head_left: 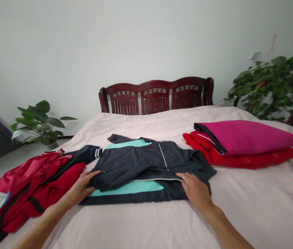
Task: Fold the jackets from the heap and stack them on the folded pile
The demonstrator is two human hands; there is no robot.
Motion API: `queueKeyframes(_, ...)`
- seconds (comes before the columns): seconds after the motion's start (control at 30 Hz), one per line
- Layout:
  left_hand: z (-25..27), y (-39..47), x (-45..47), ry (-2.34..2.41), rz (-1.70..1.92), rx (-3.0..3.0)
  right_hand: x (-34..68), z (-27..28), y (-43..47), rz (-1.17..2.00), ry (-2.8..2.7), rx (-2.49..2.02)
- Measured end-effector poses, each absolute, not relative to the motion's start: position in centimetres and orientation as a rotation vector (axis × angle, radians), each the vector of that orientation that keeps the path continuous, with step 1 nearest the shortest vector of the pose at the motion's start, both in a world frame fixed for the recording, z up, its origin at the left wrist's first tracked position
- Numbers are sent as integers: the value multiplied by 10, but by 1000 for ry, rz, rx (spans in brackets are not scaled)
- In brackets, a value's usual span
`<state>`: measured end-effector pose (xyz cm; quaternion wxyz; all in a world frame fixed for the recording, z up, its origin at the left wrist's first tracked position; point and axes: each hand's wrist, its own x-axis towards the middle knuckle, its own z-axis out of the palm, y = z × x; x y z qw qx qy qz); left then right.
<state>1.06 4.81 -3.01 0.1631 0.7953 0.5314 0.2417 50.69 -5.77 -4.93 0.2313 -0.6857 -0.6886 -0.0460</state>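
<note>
A dark navy jacket (146, 162) with turquoise panels and white piping lies spread on the bed, its near side partly folded over. At its left end, my left hand (84, 183) grips the navy cloth, thumb below and fingers above. My right hand (195, 190) has hold of the near edge toward the right end, by the white piping. Parts of the fingers on both hands are hidden by the cloth.
A loose heap of red, white and navy clothes (42, 183) lies at left. On the right, a folded magenta garment (250, 136) rests on folded red clothing (240, 160). Behind the pink bedsheet (146, 224) rises a carved wooden headboard (157, 95). Potted plants (273, 86) flank the bed.
</note>
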Motion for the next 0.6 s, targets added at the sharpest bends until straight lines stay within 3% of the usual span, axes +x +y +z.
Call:
queueKeyframes(0.13, -38, 50, 4, 1512, 643, 2561, 506, -50, -57, -151, -1886, -1891)
queueKeyframes(0.3, -10, 53, 20, 1491, 627, 2639, 506, -50, -59, -175, -1880, -1875)
queueKeyframes(0.47, 35, 62, 37, 1719, 1073, 1819, 506, -49, -58, -124, -1852, -1895)
queueKeyframes(0.6, 52, 63, 26, 1578, 1032, 1396, 507, -48, -59, -92, -1833, -1868)
